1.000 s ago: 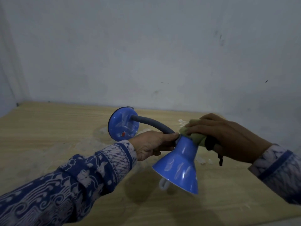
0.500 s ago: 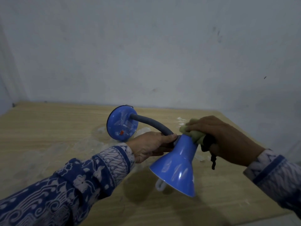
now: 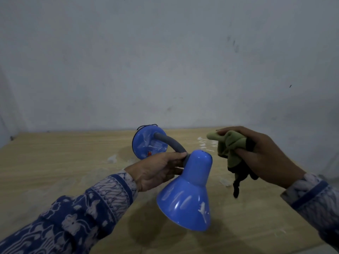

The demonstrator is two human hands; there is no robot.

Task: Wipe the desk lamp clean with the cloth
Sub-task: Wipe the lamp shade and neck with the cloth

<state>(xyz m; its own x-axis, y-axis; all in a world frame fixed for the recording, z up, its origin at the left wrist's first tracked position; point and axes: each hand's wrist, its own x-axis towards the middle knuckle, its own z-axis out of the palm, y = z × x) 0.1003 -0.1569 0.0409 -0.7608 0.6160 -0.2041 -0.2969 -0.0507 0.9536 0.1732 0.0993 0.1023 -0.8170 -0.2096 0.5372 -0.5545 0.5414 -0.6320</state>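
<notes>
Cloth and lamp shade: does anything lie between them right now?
No. In the head view only bare table shows in the gap between the cloth, bunched in the right hand, and the lamp shade.

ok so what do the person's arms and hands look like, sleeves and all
Both hands are bare: no gloves, rings or watch visible. The left hand comes out of a long dark blue sleeve printed with white batik-style flowers and scrolls. The right hand has a paler sleeve of similar pattern, with a dark blue band near the cuff.
</notes>
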